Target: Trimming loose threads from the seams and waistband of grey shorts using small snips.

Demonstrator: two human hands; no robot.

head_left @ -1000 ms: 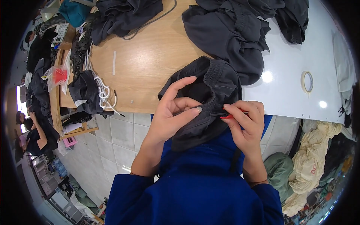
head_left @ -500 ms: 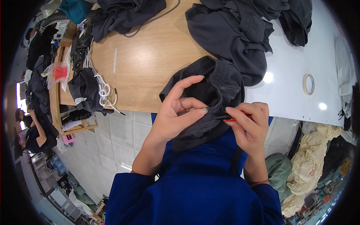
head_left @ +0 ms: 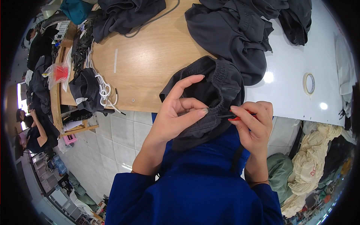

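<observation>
The left hand (head_left: pixel 178 114) pinches the gathered edge of a dark garment (head_left: pixel 231 84), which lies across the front of the wooden tabletop (head_left: pixel 138 78) and is partly hidden by that hand. Just beside it, the right hand (head_left: pixel 255 125) clamps a red tool (head_left: pixel 235 119), mostly covered; its dark tip seemingly meets the cloth.

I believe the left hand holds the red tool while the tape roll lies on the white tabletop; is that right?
Actually, the head view shows the right hand holding the red tool; the tape roll lies on the white tabletop.
</observation>
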